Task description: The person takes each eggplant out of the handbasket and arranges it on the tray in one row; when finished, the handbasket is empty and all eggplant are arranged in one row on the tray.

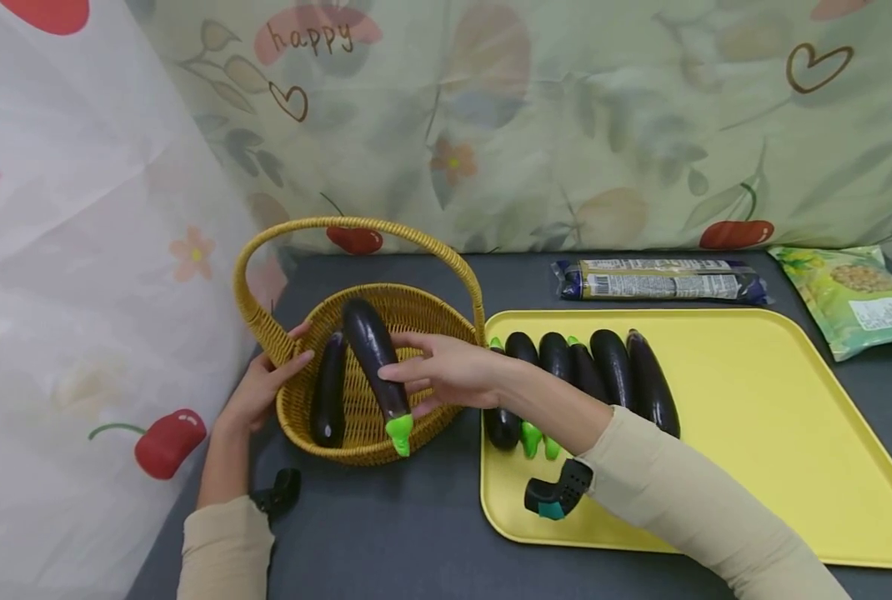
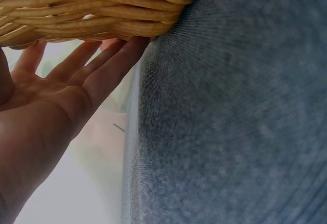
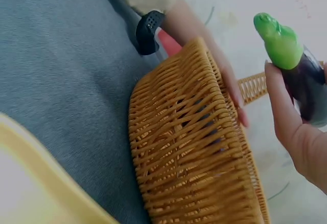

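Observation:
My right hand (image 1: 457, 371) grips a dark purple eggplant (image 1: 369, 337) with a bright green cap, holding it tilted over the wicker basket (image 1: 363, 455). In the right wrist view that eggplant (image 3: 307, 89) shows cap end up, above the basket's rim, with fingers on both sides of it. A second eggplant (image 1: 329, 400) lies inside the basket at its left. My left hand (image 1: 254, 392) holds the basket's left side by the foot of the handle, thumb over the rim. From the left wrist, the fingers of this hand (image 2: 66, 91) extend against the woven outer wall.
Right of the basket, a yellow tray (image 1: 761, 442) holds several eggplants (image 1: 613, 371) in a row at its left end. Behind it lies a long clear-wrapped package (image 1: 659, 282), with a green bag (image 1: 859, 300) at the far right. The basket's tall handle (image 1: 356, 222) arches over its opening.

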Demonstrator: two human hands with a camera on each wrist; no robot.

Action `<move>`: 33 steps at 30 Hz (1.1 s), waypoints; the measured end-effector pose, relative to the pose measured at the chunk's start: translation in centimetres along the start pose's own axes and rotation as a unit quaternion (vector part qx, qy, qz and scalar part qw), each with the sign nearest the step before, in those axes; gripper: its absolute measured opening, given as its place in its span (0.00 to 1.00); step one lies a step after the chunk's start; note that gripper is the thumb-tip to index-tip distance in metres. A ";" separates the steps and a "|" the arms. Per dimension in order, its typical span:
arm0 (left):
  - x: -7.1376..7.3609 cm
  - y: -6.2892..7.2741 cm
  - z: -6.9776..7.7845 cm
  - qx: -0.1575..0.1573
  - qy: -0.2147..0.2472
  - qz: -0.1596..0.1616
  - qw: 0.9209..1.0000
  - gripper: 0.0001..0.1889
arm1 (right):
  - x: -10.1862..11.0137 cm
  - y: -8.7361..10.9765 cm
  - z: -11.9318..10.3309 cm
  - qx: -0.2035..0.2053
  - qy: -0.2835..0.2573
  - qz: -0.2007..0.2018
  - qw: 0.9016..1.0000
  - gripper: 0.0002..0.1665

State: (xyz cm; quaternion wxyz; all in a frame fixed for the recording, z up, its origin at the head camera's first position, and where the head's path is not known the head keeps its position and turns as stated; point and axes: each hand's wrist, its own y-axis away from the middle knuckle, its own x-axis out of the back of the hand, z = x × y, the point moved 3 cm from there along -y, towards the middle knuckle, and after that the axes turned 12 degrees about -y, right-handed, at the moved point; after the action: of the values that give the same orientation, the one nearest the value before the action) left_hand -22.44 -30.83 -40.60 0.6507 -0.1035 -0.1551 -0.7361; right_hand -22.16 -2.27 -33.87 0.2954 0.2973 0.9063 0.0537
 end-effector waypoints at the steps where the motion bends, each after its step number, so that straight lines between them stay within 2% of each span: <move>1: 0.0 0.0 0.0 0.001 0.000 -0.001 1.000 0.33 | 0.1 0.4 0.1 0.000 0.001 -0.002 1.000 0.42; 10: 0.0 0.0 0.0 0.001 0.001 -0.007 1.000 0.33 | 1.7 4.4 1.0 0.003 0.002 -0.044 0.999 0.43; 19: 0.0 -0.1 0.1 0.001 0.006 -0.006 1.000 0.34 | 4.7 8.4 2.0 0.015 0.039 -0.049 0.998 0.42; 23: -0.1 -0.1 0.1 -0.002 0.005 -0.005 1.000 0.34 | 6.3 10.5 2.7 0.013 0.065 -0.040 0.997 0.42; 26: -0.1 -0.1 0.1 -0.003 0.007 -0.005 1.000 0.34 | 7.6 12.1 3.0 0.007 0.083 -0.020 0.996 0.47; 33: 0.0 -0.2 -0.1 0.003 0.005 -0.001 1.000 0.34 | 10.6 15.3 2.8 0.030 0.052 0.025 0.998 0.47</move>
State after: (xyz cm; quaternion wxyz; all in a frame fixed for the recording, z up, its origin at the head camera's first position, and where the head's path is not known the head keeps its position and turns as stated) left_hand -22.61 -30.84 -40.71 0.6509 -0.0977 -0.1542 -0.7369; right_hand -19.68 16.08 -37.36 0.2372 0.3250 0.9141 0.0496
